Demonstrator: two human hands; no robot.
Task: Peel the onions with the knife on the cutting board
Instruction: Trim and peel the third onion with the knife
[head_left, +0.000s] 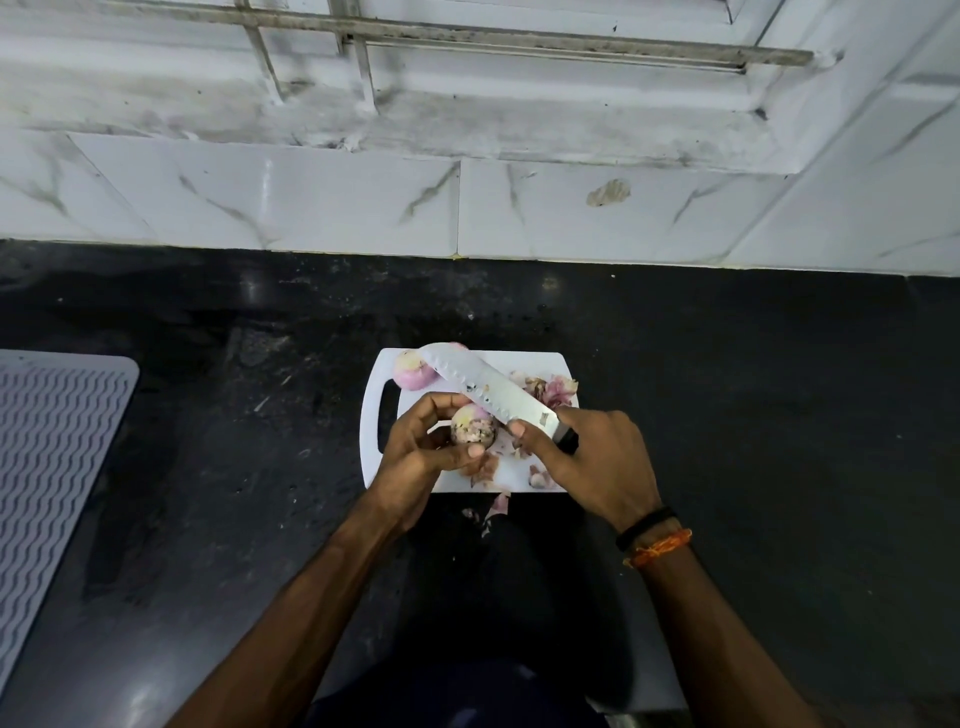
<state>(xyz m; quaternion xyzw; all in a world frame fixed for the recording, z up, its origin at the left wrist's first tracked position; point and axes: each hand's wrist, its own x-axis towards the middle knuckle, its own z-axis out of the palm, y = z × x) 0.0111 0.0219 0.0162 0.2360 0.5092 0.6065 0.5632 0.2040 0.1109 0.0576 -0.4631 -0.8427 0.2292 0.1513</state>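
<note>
Right grip (587, 457): clamped on knife (483, 387) handle, blade pointing to 10 o'clock.
Left grip (426, 447): curled round onion (474, 426), blade seemingly touching it.
Board (524, 366): white, on table (727, 389); second onion (413, 370) at 11 o'clock, peels (553, 389) at 1 o'clock.

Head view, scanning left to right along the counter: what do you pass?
Grey wavy-patterned mat → cutting board's handle slot → left hand holding an onion → right hand gripping the knife → black and orange wristbands.
</note>
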